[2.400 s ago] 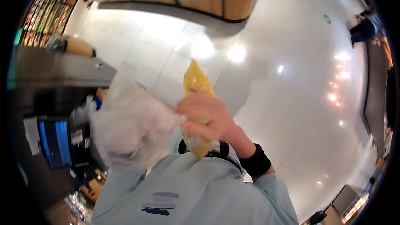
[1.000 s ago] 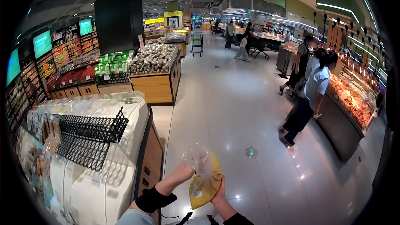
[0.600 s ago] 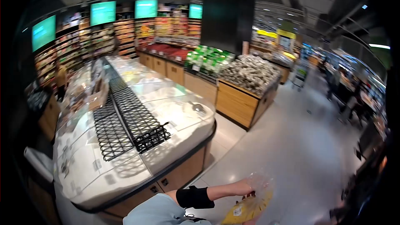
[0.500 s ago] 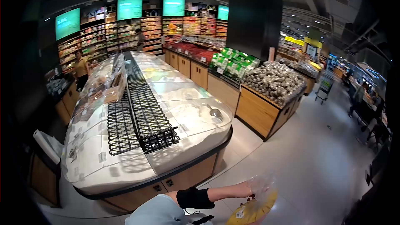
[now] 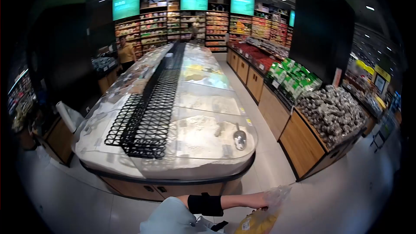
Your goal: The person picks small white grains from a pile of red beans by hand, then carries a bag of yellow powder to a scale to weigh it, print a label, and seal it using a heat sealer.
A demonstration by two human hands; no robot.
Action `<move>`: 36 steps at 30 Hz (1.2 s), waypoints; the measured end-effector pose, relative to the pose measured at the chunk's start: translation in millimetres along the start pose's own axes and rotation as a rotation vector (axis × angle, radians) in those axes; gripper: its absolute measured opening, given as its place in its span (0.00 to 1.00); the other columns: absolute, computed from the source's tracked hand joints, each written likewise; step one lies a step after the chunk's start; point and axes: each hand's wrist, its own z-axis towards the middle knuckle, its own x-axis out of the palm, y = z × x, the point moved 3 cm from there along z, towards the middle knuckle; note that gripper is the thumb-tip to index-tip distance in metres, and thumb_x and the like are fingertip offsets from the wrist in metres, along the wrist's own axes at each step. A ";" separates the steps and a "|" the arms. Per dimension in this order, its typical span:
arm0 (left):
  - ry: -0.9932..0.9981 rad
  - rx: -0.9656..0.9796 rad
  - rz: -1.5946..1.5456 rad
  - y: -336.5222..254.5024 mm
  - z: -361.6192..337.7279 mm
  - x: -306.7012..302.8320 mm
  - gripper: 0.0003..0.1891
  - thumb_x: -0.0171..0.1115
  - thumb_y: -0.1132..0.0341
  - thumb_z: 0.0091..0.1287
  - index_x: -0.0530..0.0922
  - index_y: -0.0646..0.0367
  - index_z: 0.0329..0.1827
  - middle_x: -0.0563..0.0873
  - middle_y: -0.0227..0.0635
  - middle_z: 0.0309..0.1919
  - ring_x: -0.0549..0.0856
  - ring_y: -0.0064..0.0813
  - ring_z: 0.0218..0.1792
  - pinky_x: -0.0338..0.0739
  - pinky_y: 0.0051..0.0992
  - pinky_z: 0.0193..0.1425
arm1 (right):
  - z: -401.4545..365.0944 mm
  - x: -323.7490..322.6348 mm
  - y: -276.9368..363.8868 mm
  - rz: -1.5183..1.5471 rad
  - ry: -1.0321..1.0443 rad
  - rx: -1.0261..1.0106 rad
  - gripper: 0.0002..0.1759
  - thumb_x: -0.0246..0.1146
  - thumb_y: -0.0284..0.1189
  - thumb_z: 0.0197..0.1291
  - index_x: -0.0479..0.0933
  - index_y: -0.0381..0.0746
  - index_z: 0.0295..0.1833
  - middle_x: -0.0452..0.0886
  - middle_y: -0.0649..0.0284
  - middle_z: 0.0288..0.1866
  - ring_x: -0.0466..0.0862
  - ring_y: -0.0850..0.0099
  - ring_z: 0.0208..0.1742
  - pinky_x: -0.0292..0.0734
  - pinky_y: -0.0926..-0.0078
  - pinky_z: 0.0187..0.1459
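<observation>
From the bottom centre my left forearm, with a black band near the elbow, reaches to the right. My left hand (image 5: 260, 200) is closed round the gathered top of a clear plastic bag (image 5: 259, 222). Something yellow is inside, and a white label shows on its side; the contents are too blurred to name. The bag hangs at the lower frame edge, over the floor. My right hand is not in view.
Ahead stands a long display counter (image 5: 195, 176) with white powdery goods, black racks (image 5: 151, 121) and a scoop (image 5: 239, 140). To its right is a wooden bin (image 5: 303, 147) of wrapped goods. A person (image 5: 126, 53) in yellow stands at the back left.
The view has turned left, so the counter and bins have shifted right. My left hand still holds the bag, which now sits slightly lower and further left.
</observation>
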 end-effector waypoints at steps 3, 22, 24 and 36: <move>0.106 0.014 0.083 17.2 77.6 13.3 0.22 0.51 0.58 0.67 0.70 0.60 0.61 0.79 0.32 0.31 0.79 0.22 0.26 0.75 0.22 0.28 | 52.5 -48.2 36.9 -0.218 0.054 -0.088 0.29 0.46 0.47 0.67 0.64 0.37 0.64 0.75 0.55 0.57 0.77 0.59 0.56 0.72 0.55 0.59; 0.150 0.075 -0.006 4.8 625.3 177.8 0.15 0.62 0.55 0.64 0.75 0.57 0.44 0.78 0.27 0.34 0.76 0.21 0.36 0.73 0.26 0.38 | 316.3 -447.5 314.1 0.505 -0.315 0.025 0.24 0.49 0.43 0.68 0.70 0.38 0.60 0.78 0.61 0.56 0.79 0.67 0.55 0.74 0.66 0.59; 0.202 0.080 0.009 1.6 675.2 185.2 0.15 0.61 0.55 0.64 0.76 0.57 0.43 0.78 0.28 0.34 0.76 0.21 0.35 0.73 0.26 0.38 | 345.5 -469.7 351.2 0.514 -0.386 0.032 0.24 0.48 0.43 0.68 0.71 0.38 0.59 0.79 0.61 0.55 0.79 0.68 0.55 0.74 0.66 0.59; 0.779 -0.011 0.009 42.8 1003.8 276.8 0.11 0.53 0.61 0.68 0.75 0.61 0.40 0.77 0.28 0.28 0.76 0.23 0.30 0.73 0.24 0.30 | 500.0 -617.4 507.4 0.490 -0.418 -0.312 0.23 0.46 0.39 0.70 0.67 0.39 0.64 0.75 0.57 0.59 0.77 0.60 0.56 0.73 0.57 0.58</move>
